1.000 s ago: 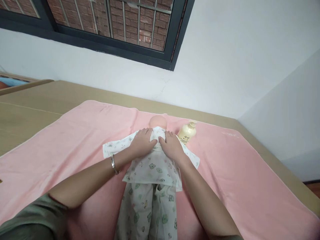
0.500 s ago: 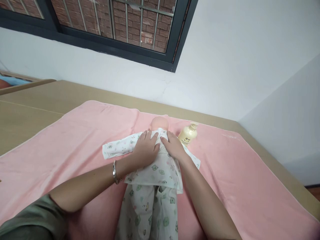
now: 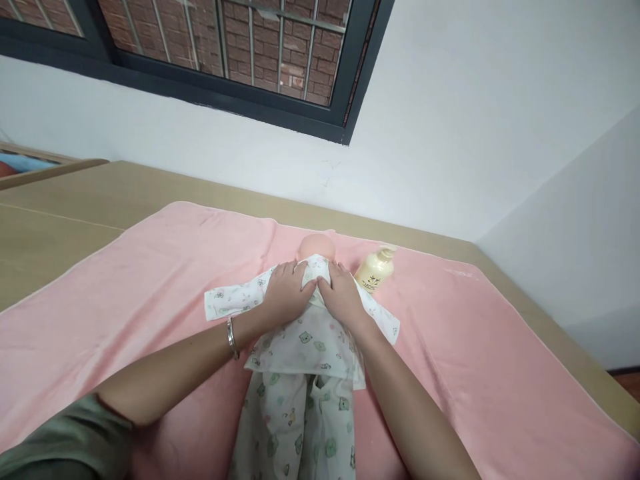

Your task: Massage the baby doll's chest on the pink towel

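Both hands lie flat on the chest of a doll [image 3: 314, 248] dressed in a printed shirt [image 3: 305, 333], lying on a pink towel [image 3: 150, 267] over the surface. The left hand [image 3: 286, 293] and right hand [image 3: 341, 293] press side by side, fingers spread open, grasping nothing. A lotion bottle [image 3: 374, 270] stands just beside the doll's head.

— What's that under my fingers [image 3: 300, 288]?

— Thin printed cotton, the doll's top [image 3: 310, 337]: soft, matt, a little creased. The trousers [image 3: 295, 427] look like the same cloth.

— And the doll's head [image 3: 315, 245]?

— Smooth plastic or vinyl with a faint sheen.

— What's it lying on?

— A pink towel [image 3: 150, 267], fleecy and matt, spread over a desk [image 3: 60, 227] of smooth, pale wood-look board.

— The bottle [image 3: 374, 270]?

— Cream plastic, slightly glossy. My bangle [image 3: 231, 337] is polished metal.
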Tool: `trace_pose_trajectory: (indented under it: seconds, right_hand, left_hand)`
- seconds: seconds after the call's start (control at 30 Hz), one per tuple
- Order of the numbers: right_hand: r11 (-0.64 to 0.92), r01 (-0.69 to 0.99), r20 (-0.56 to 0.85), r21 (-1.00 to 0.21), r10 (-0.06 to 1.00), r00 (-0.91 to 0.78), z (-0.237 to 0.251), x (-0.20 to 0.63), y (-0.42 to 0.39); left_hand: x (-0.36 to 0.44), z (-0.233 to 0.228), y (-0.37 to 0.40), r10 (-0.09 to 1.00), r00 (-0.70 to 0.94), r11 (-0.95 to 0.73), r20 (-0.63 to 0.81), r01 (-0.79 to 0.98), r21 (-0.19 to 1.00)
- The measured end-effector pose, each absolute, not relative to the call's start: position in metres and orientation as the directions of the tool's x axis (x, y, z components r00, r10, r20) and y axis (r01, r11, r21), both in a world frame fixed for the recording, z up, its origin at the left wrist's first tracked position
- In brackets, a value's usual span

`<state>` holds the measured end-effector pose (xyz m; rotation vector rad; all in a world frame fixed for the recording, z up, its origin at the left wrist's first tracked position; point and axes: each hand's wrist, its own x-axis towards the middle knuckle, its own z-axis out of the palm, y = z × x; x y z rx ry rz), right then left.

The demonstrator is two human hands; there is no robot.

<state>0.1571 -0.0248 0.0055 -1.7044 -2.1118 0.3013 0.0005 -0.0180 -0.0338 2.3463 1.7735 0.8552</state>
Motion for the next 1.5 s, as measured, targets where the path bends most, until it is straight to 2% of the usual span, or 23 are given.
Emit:
trace_pose_trajectory:
  seconds: [0.4,0.8,1.1,1.2,1.37,1.43,1.5]
  right_hand:
    - [0.274,0.851,0.25,-0.449,0.952,-0.175,-0.003,0.159,-0.021]
    - [0.274,0.852,0.255,-0.445,0.951,-0.172,-0.006,0.158,-0.02]
    - [0.297,0.842,0.161,-0.451,0.955,-0.25,0.001,0.171,-0.012]
    - [0.22,0.895,0.134,-0.389,0.974,-0.181,0.005,0.162,-0.02]
    - [0.085,0.97,0.105,-0.227,0.992,-0.063,0.013,0.136,-0.049]
    - [0.082,0.973,0.099,-0.217,0.993,-0.062,0.013,0.131,-0.055]
    - [0.102,0.965,0.097,-0.239,0.992,-0.081,0.013,0.135,-0.053]
  left_hand:
    - [0.0,-0.032,-0.018,0.909,0.182,-0.335,0.374,0.853,0.4]
    - [0.001,-0.037,-0.018,0.894,0.159,-0.338,0.418,0.852,0.4]
    - [0.009,-0.039,-0.036,0.814,0.197,-0.399,0.546,0.873,0.28]
    - [0.007,-0.035,-0.032,0.84,0.195,-0.39,0.505,0.865,0.314]
    - [-0.006,-0.018,-0.014,0.924,0.208,-0.345,0.322,0.818,0.461]
    - [-0.01,-0.013,-0.01,0.932,0.229,-0.345,0.281,0.801,0.489]
    - [-0.01,-0.013,-0.012,0.927,0.245,-0.357,0.284,0.811,0.464]
